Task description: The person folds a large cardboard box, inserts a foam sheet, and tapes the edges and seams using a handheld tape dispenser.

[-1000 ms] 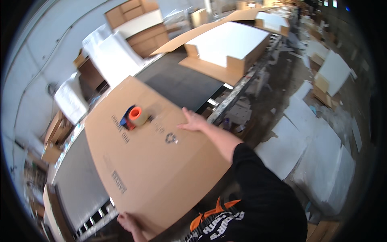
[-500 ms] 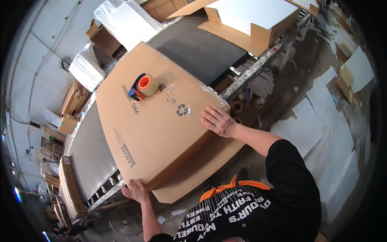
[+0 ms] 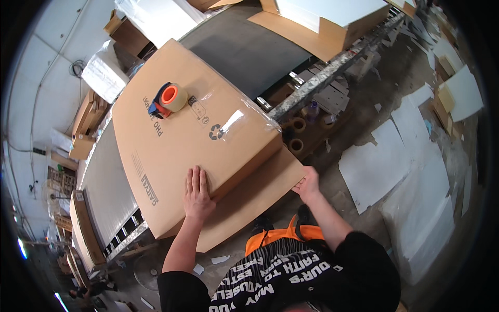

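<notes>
Grey concrete floor strewn with white sheets and scraps, a dark conveyor belt on a metal roller frame, tape rolls beneath it, stacked cartons along a pale wall at left.

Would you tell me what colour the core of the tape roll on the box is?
Bright orange; the tape roll lies on the cardboard box, shown clearly in the head view.

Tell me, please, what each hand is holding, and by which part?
The right hand grips the outer corner of the open flap on the cardboard box. The left hand holds nothing; it lies flat on the box top near its edge.
</notes>
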Demonstrator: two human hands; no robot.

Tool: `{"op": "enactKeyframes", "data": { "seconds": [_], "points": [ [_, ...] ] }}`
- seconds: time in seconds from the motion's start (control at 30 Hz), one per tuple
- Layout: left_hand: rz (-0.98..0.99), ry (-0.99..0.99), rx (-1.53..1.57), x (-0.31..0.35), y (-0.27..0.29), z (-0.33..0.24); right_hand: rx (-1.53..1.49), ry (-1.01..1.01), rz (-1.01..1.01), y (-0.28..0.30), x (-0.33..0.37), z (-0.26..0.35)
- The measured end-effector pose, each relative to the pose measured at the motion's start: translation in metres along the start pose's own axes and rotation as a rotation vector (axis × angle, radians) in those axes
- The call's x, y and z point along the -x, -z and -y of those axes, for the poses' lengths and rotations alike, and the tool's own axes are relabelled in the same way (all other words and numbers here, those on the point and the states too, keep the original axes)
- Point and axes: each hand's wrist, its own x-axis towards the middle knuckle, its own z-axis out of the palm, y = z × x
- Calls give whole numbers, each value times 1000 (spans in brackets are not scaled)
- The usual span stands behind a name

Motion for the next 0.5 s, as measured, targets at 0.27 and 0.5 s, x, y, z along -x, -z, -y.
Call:
{"op": "enactKeyframes", "data": {
  "seconds": [0.27,0.5],
  "points": [
    [184,10,44,-43,25,-28,363,134,83,-141,-9,31],
    [147,-83,-49,-71,6,-29,1587,1827,46,-152,17,72]
  ]
}}
